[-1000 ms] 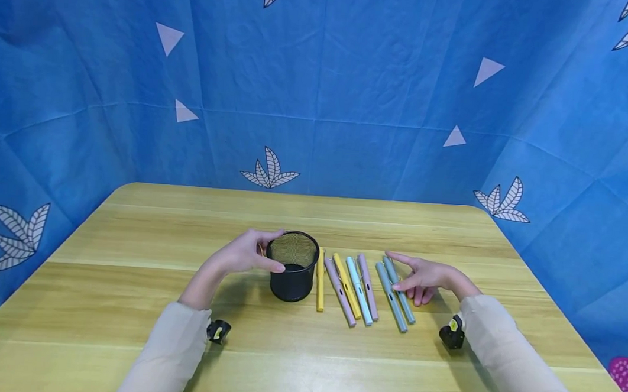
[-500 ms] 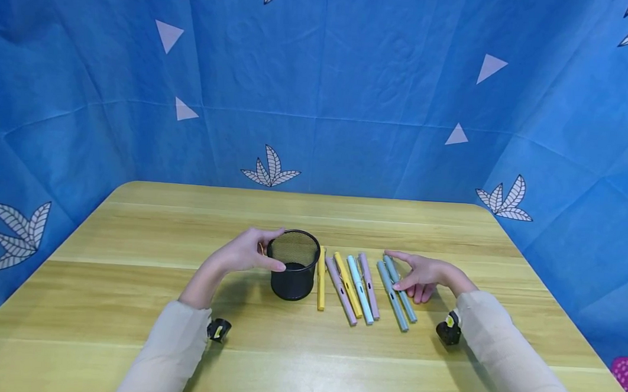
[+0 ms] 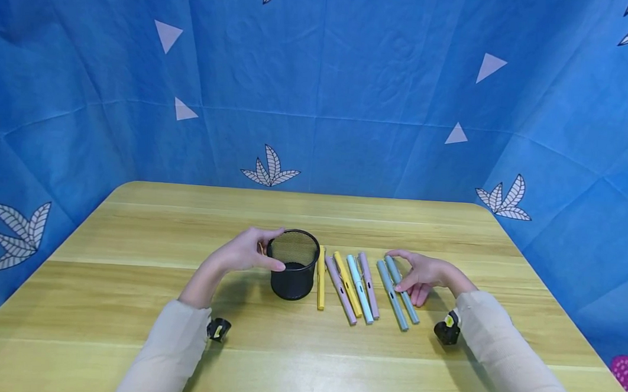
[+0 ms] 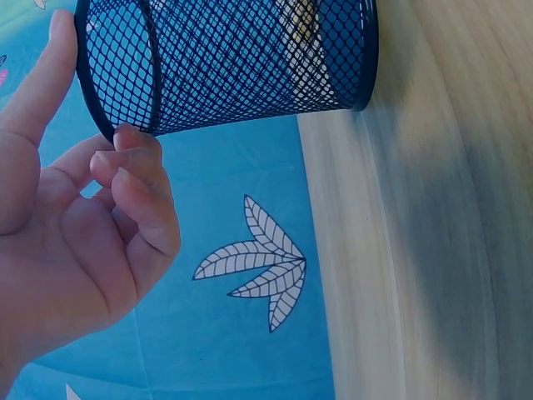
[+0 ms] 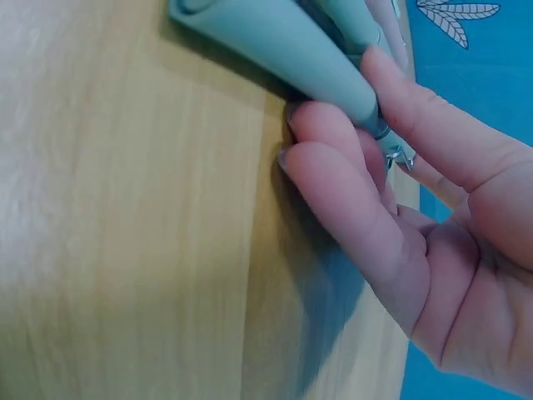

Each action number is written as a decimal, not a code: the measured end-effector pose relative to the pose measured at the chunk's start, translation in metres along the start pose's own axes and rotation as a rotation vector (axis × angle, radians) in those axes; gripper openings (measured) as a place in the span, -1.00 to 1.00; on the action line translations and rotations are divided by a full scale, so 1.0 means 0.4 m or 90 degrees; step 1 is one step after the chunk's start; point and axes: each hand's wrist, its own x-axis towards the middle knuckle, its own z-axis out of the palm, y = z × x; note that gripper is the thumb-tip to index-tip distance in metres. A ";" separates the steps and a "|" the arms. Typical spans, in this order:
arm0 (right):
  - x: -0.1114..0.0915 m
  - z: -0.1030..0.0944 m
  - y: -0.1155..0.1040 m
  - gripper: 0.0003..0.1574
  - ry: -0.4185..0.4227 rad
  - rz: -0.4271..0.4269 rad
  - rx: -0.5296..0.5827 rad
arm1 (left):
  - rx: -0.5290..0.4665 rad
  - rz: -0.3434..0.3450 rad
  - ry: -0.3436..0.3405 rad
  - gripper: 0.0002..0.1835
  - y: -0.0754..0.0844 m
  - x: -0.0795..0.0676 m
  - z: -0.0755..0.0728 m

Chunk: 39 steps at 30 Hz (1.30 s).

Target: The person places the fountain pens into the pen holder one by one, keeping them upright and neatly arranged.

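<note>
My left hand (image 3: 248, 250) holds the rim of an upright black mesh pen cup (image 3: 291, 285), thumb on the near side and fingers behind. In the left wrist view the cup's mesh wall (image 4: 233, 58) shows, with fingertips at its rim. My right hand (image 3: 423, 274) is over two blue-green pens at the right of the row. Thumb and fingers pinch the rightmost pen (image 3: 408, 306); in the right wrist view this pen (image 5: 283, 50) lies between the thumb and the curled fingers. The other blue-green pen (image 3: 392, 296) lies just left, close to the thumb tip.
Between cup and right hand lie a yellow pen (image 3: 321, 282), a purple pen (image 3: 340, 290), a second yellow pen (image 3: 348, 285), a light blue pen (image 3: 359, 290) and another purple pen (image 3: 369, 286). A wooden table (image 3: 262, 365) carries everything; a blue patterned cloth (image 3: 352, 73) hangs behind.
The right fingers have drawn in around the rightmost blue-green pen, and its near end has shifted slightly right. The left hand and the cup stay in place.
</note>
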 end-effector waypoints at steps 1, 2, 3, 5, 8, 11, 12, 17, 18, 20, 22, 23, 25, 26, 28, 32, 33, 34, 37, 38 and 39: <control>0.000 0.000 0.000 0.13 0.000 0.001 0.002 | -0.001 -0.001 0.000 -0.18 0.000 0.000 0.000; 0.000 0.000 -0.001 0.13 0.001 0.002 0.003 | -0.001 -0.002 0.000 -0.18 0.000 0.000 0.000; 0.000 0.000 -0.001 0.13 0.000 0.001 0.002 | -0.001 -0.003 0.000 -0.18 0.000 0.000 0.001; 0.000 0.002 -0.003 0.11 0.004 0.001 0.001 | -0.003 -0.005 0.001 -0.18 0.000 0.001 0.001; -0.003 0.004 -0.005 0.10 0.005 -0.006 -0.005 | -0.004 -0.006 0.000 -0.18 0.000 0.001 0.001; -0.008 0.005 -0.008 0.10 0.008 -0.014 -0.015 | 0.000 -0.007 -0.002 -0.18 -0.002 0.001 0.002; -0.011 0.005 -0.009 0.11 0.007 -0.015 -0.019 | 0.000 -0.009 -0.003 -0.18 -0.002 0.001 0.003; -0.025 -0.003 -0.017 0.14 0.029 -0.023 -0.031 | 0.007 -0.020 -0.006 -0.18 0.001 0.004 0.002; -0.027 -0.005 -0.019 0.14 0.036 -0.025 -0.030 | 0.008 -0.021 -0.006 -0.18 0.002 0.004 0.002; -0.030 -0.010 -0.022 0.15 0.048 -0.035 -0.025 | 0.009 -0.022 -0.004 -0.18 0.003 0.005 0.001; -0.033 -0.013 -0.025 0.14 0.055 -0.046 -0.013 | 0.009 -0.023 -0.002 -0.18 0.002 0.005 0.000; -0.034 -0.015 -0.026 0.14 0.058 -0.053 -0.006 | 0.009 -0.024 -0.001 -0.18 0.002 0.005 -0.001; -0.036 -0.017 -0.029 0.13 0.060 -0.067 0.009 | 0.009 -0.024 0.002 -0.18 0.001 0.004 -0.001; -0.036 -0.018 -0.030 0.12 0.062 -0.072 0.018 | 0.009 -0.023 0.002 -0.18 0.001 0.005 -0.001; -0.037 -0.019 -0.033 0.13 0.066 -0.082 0.029 | 0.007 -0.023 0.003 -0.18 0.001 0.004 0.000; -0.038 -0.019 -0.042 0.15 0.077 -0.101 0.047 | -0.002 -0.025 0.003 -0.18 0.000 0.005 0.000; -0.040 -0.020 -0.045 0.15 0.080 -0.109 0.048 | -0.003 -0.025 0.002 -0.18 0.000 0.005 -0.001; -0.040 -0.020 -0.047 0.15 0.083 -0.115 0.051 | -0.004 -0.025 0.003 -0.18 0.000 0.006 -0.001; -0.039 -0.021 -0.052 0.15 0.092 -0.134 0.064 | -0.007 -0.026 0.005 -0.17 -0.001 0.007 -0.002; -0.039 -0.020 -0.053 0.14 0.098 -0.139 0.065 | -0.009 -0.026 0.005 -0.17 -0.001 0.007 -0.002; -0.038 -0.020 -0.054 0.14 0.103 -0.147 0.067 | -0.009 -0.026 0.005 -0.17 -0.001 0.007 -0.002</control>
